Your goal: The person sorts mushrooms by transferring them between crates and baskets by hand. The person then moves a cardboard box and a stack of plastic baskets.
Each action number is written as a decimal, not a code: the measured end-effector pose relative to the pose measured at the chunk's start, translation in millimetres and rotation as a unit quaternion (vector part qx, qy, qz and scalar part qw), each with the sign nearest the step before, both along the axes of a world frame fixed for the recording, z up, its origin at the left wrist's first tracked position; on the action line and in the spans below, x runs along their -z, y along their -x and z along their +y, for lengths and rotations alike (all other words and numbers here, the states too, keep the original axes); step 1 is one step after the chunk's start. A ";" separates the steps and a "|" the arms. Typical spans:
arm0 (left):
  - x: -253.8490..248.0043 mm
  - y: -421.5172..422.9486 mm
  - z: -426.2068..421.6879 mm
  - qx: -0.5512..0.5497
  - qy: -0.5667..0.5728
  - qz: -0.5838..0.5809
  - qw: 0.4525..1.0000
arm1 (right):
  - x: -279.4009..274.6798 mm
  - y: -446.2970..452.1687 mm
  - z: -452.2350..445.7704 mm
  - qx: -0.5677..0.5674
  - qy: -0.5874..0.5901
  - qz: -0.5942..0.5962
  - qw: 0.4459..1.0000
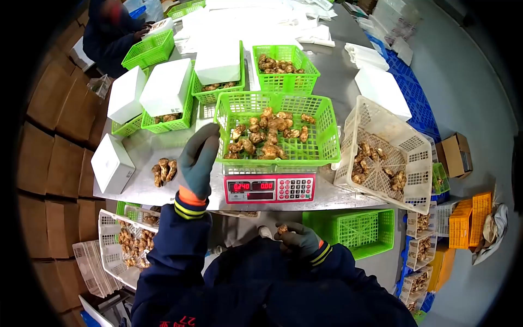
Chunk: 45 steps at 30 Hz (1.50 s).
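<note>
My left hand point(199, 161), in a grey glove with an orange cuff, is raised beside the left rim of a green plastic basket point(278, 162). Its fingers are stretched upward and hold nothing I can see; whether they touch the rim I cannot tell. Knobbly brown mushrooms point(271, 150) lie scattered in that basket, which sits on a red digital scale point(269, 188) with lit numbers. Low in front of my body, my gloved right hand point(302, 240) is shut on a small mushroom point(282, 229). Several mushrooms point(164, 171) lie on the metal table left of my left hand.
On my right, a white basket point(348, 177) with mushrooms tilts over the table edge. White foam boxes point(166, 87) rest on green baskets at the left. Below the edge are a green crate point(376, 234) and a white mushroom basket point(111, 256). Another person point(106, 41) works at the far left.
</note>
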<state>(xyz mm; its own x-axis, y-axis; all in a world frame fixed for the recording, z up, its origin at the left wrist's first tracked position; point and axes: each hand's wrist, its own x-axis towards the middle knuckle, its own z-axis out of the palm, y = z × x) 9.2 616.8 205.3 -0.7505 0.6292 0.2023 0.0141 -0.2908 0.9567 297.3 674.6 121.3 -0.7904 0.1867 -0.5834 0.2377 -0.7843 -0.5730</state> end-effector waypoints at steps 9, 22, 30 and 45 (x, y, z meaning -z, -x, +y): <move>48.5 -18.2 -94.1 -0.086 0.041 -0.164 0.982 | -18.9 23.3 10.8 -0.044 0.042 -0.011 0.998; 99.4 -97.6 -123.5 0.047 0.122 -0.290 0.948 | -85.1 123.2 137.1 0.207 -0.572 0.126 0.784; 96.2 -95.1 -149.4 0.024 0.157 -0.354 0.922 | -69.9 102.7 90.2 0.195 -0.328 0.232 0.895; 141.4 -70.0 -305.9 -0.057 0.047 -0.455 0.887 | -35.1 179.6 -131.0 -0.309 -0.285 0.043 0.906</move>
<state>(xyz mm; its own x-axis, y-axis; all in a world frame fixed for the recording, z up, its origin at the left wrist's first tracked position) 79.3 311.0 63.9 -0.6359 0.5198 -0.5705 -0.7529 -0.2549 0.6068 117.6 543.6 156.4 -0.8845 -0.0547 -0.4633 0.4664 -0.0865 -0.8803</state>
